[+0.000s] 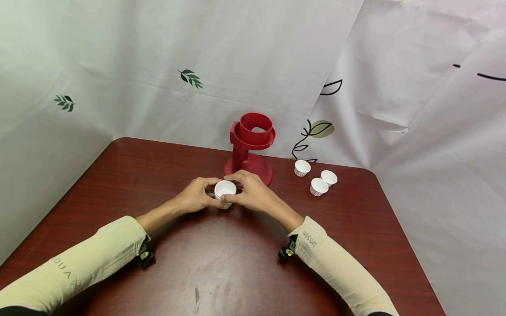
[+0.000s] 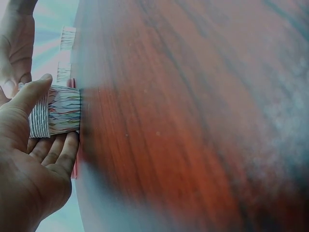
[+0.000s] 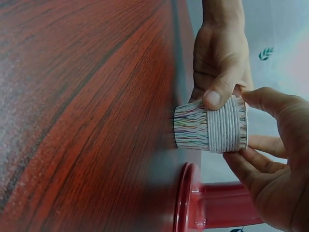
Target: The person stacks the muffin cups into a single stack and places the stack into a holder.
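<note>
While two hands (image 1: 197,194) (image 1: 254,190) grip one stack (image 3: 212,126), three cups (image 1: 302,168) (image 1: 319,187) (image 1: 329,177) stand nearby.

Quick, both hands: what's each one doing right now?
Left hand: holding the stack of paper cups between thumb and fingers.
Right hand: holding the same stack, fingers and thumb at its upper end.

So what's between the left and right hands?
The cup stack, upright, gripped by the left hand and the right hand; all three views show it there.
</note>
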`<state>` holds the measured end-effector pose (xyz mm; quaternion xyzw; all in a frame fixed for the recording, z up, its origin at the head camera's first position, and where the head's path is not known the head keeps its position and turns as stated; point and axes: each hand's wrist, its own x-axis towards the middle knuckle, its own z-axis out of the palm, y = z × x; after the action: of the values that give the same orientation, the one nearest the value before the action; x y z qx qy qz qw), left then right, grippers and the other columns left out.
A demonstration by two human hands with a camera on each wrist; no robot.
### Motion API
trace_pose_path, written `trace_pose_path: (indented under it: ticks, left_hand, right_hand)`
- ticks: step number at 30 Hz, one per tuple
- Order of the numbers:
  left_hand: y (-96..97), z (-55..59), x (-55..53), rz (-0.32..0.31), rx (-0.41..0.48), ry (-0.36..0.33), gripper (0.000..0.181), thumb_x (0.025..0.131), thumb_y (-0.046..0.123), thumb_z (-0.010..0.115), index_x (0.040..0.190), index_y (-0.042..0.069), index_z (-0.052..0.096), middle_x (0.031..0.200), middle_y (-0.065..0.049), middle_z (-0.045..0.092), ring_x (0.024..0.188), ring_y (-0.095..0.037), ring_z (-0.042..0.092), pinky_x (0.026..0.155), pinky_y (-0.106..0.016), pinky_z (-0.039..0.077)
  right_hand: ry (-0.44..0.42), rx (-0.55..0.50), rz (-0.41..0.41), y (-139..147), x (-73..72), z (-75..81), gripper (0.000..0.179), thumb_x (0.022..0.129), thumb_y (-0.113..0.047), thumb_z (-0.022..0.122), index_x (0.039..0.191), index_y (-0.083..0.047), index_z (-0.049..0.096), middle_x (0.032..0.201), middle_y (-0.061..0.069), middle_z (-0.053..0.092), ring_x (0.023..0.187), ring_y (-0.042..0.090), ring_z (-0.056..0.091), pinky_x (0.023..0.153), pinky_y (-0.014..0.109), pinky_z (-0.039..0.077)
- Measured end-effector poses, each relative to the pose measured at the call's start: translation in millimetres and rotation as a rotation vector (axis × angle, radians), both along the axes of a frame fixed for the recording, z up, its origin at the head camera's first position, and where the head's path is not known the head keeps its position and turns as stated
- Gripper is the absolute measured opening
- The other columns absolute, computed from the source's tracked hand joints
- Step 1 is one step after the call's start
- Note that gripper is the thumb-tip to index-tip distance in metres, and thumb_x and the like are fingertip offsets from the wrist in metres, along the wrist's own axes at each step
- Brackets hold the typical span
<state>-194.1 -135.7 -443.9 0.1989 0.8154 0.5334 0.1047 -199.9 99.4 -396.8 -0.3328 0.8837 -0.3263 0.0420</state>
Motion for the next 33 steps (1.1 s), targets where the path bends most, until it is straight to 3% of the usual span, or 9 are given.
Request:
trace_pose_path:
  ticks: [13,33]
  left_hand:
    - [-0.1,2.7,0.1,0.000,0.011,-0.023,0.054,0.083,0.014,0.102,0.132,0.008,0.079,0.115,-0.005,0.083,0.102,-0.008,0.073,0.091,-0.018,0.062]
    - [-0.9,-0.6,-2.0,0.004,0.027,-0.052,0.058,0.082,0.010,0.101,0.135,0.006,0.078,0.115,-0.006,0.084,0.098,-0.007,0.075,0.087,-0.019,0.062]
  right_hand:
    - [-0.061,0.026,-0.056,-3.4,0.5,0.6,0.049,0.096,-0.028,0.092,0.138,-0.009,0.078,0.130,0.009,0.078,0.115,0.021,0.070,0.096,0.029,0.058]
    - [-0.120,-0.047,-0.099,-5.5,-0.7,-0.4,0.047,0.090,-0.026,0.097,0.131,-0.008,0.083,0.122,0.007,0.084,0.110,0.020,0.074,0.090,0.024,0.059]
